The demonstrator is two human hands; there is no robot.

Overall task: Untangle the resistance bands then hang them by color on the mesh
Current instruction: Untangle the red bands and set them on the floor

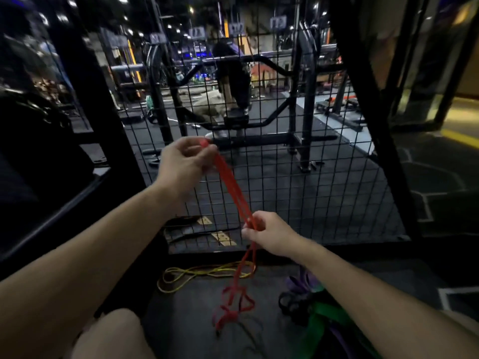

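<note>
Both bare forearms reach forward from the lower corners; the left hand (pixel 185 158) is raised higher, its fingers curled in and pinching the upper end of the red band (pixel 234 189); the right hand (pixel 267 233) sits lower and nearer, knuckles up, fingers closed round the same band; a bare knee shows below.

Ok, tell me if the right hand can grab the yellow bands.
Probably not yet: the right hand is gripping the red bands. The yellow bands lie uncovered on the floor just below, though.
</note>
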